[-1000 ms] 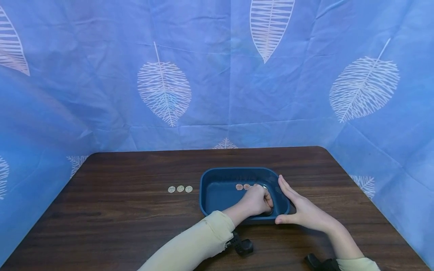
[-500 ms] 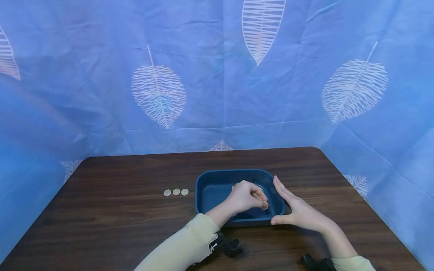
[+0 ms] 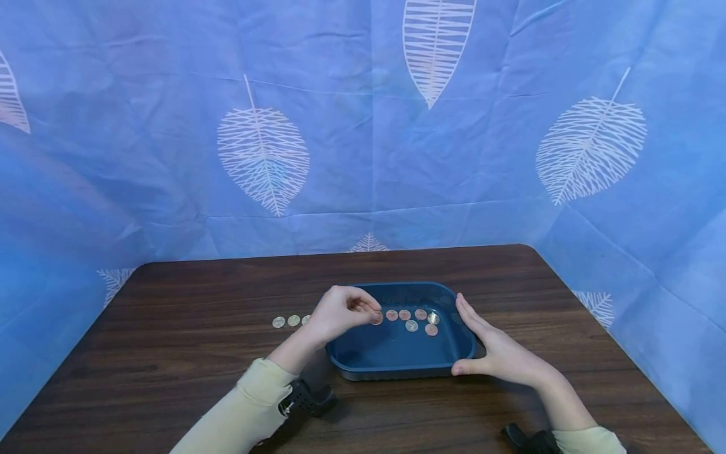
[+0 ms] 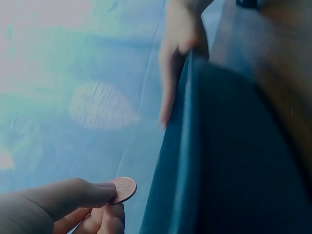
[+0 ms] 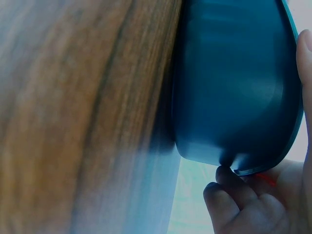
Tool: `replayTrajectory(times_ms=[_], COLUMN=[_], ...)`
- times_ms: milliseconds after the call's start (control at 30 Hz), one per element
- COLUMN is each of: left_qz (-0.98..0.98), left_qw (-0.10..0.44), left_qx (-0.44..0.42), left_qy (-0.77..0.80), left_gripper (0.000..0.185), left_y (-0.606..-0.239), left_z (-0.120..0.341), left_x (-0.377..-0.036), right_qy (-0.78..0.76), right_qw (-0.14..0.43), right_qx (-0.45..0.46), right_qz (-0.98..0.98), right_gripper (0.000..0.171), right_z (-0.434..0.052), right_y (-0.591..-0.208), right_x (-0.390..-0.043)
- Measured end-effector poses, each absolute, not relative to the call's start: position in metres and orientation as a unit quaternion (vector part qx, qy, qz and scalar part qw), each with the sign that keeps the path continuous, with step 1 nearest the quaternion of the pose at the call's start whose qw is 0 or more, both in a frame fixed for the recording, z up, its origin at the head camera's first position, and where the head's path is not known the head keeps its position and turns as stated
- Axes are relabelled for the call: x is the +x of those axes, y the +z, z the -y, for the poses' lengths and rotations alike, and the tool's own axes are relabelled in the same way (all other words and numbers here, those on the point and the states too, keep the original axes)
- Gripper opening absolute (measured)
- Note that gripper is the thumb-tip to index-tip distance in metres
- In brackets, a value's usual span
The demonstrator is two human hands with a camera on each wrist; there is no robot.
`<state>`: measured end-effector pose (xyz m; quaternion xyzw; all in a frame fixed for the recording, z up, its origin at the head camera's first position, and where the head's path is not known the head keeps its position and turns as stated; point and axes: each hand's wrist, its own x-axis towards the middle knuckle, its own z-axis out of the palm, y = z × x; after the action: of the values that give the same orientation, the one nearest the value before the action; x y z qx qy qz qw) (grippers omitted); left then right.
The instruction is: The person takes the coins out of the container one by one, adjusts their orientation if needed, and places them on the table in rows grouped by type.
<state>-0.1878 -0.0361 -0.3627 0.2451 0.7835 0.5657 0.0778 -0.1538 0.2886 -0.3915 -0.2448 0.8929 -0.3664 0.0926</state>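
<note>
My left hand pinches a copper coin between thumb and fingertips, over the left end of a blue plastic tray. Inside, toward the tray's right half, lie several copper coins and two silvery ones, one silvery coin among them. At the tray's right end my right hand holds the wall, thumb at the near corner and fingers along the far side. In the right wrist view its fingertips touch the tray's outer wall.
Left of the tray, a row of three silvery coins lies on the dark wooden table; my left hand partly covers the last. Behind the table hangs a blue cloth with white leaf prints.
My left hand picked up a copper coin in the tray's right part and has carried it left to the tray's left end. The right hand has stayed at the tray's right end.
</note>
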Motion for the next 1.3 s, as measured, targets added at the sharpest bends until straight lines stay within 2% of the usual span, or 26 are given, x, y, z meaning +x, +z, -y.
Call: replayTrajectory(times_ms=[233,400,500,667,867,1300], left_qz=[-0.785,-0.794,-0.804,-0.818,-0.863,-0.894], left_qw=[0.075,0.084,0.094,0.098,0.052,0.003], left_qx=[0.184,0.133,0.124,0.119,0.142,0.136], left_qy=[0.586,0.588,0.575,0.555,0.482,0.427], left_gripper=[0.019,0.024,0.022,0.011,0.004,0.009], left_y=[-0.363,-0.377,-0.389,-0.406,-0.416,-0.422], left_z=[0.096,0.129,0.141,0.151,0.15,0.141], left_x=[-0.191,-0.19,-0.189,-0.189,-0.191,-0.19], right_qy=[-0.366,-0.368,-0.367,-0.365,-0.365,-0.359], right_qw=[0.096,0.098,0.096,0.096,0.099,0.099], right_qx=[-0.241,-0.241,-0.243,-0.243,-0.243,-0.248], right_qz=[-0.894,-0.893,-0.893,-0.894,-0.893,-0.895], right_gripper=[0.108,0.108,0.108,0.109,0.109,0.11], right_z=[-0.288,-0.288,-0.288,-0.288,-0.287,-0.287], right_y=[-0.391,-0.39,-0.39,-0.39,-0.39,-0.389], right_x=[-0.154,-0.154,-0.154,-0.154,-0.155,-0.155])
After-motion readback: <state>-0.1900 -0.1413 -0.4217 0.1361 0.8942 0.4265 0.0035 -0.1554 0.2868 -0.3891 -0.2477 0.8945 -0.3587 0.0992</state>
